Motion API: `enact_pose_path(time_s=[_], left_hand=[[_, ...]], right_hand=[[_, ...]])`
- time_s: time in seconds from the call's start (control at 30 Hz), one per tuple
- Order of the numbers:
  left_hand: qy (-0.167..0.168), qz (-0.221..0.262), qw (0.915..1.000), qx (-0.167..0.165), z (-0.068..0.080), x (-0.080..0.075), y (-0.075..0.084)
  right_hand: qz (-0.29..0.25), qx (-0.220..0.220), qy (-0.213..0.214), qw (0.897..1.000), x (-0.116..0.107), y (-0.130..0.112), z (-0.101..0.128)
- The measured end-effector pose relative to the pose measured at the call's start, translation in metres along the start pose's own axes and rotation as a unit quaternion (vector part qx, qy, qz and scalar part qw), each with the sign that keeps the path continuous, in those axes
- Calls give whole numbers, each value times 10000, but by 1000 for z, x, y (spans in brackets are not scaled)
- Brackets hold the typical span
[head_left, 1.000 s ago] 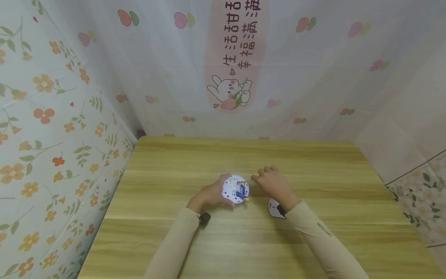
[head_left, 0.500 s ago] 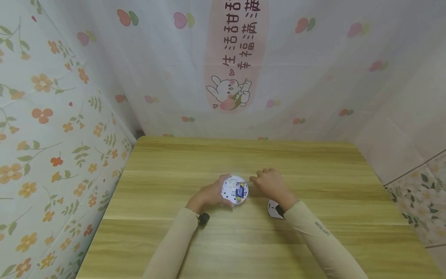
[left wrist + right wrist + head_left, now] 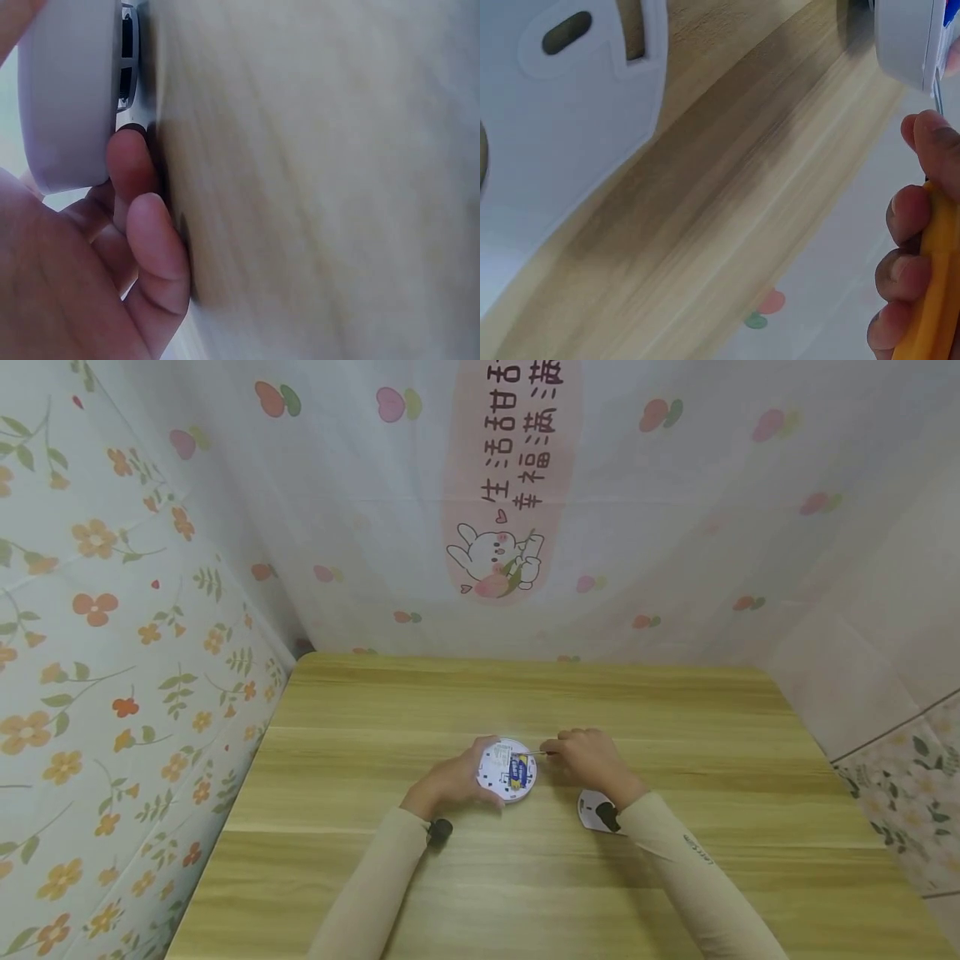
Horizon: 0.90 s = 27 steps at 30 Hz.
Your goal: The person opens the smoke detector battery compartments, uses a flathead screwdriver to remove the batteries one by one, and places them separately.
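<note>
A round white smoke detector is in my left hand, back side up. Fingers and thumb grip its rim from the left. A blue-and-yellow battery lies in the recess on that back. My right hand grips a screwdriver by its yellow handle. Its thin metal shaft reaches over the detector's right edge to the battery's upper end. In the left wrist view, the vented underside faces the wooden tabletop, close to it. Whether they touch, I cannot tell.
A white mounting plate with cut-out slots lies on the wooden table, partly beneath my right wrist. Behind the table hangs a printed white curtain. A floral cloth covers the left side.
The battery's yellow end stuck out at the detector's lower right; now the battery lies in the recess. The screwdriver's tip has moved left, onto the battery's upper end. My left hand stays put.
</note>
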<state>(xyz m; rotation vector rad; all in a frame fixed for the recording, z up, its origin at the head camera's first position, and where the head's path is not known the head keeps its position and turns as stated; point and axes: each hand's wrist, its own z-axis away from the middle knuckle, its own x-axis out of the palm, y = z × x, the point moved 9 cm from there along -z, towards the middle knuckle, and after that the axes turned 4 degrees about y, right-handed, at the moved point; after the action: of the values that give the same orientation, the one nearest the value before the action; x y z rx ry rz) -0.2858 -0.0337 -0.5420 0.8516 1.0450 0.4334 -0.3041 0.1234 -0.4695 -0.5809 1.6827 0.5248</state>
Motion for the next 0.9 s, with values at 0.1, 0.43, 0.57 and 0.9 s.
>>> enact_pose_path(time_s=[0.1,0.43,0.57,0.9], left_hand=[[19,-16,10000,31,0,0,1],[41,-22,10000,-46,-1,1,-3],[73,-76,9999,-94,-1,1,-4],[101,26,9999,-129,0,-1,-4]], right_hand=[[-150,91,-78,9998,5,4,1],[-632,383,-341,9967,15,12,3],[-988,466,-587,9923,19,11,5],[-1016,450,-268,9934,19,17,17]])
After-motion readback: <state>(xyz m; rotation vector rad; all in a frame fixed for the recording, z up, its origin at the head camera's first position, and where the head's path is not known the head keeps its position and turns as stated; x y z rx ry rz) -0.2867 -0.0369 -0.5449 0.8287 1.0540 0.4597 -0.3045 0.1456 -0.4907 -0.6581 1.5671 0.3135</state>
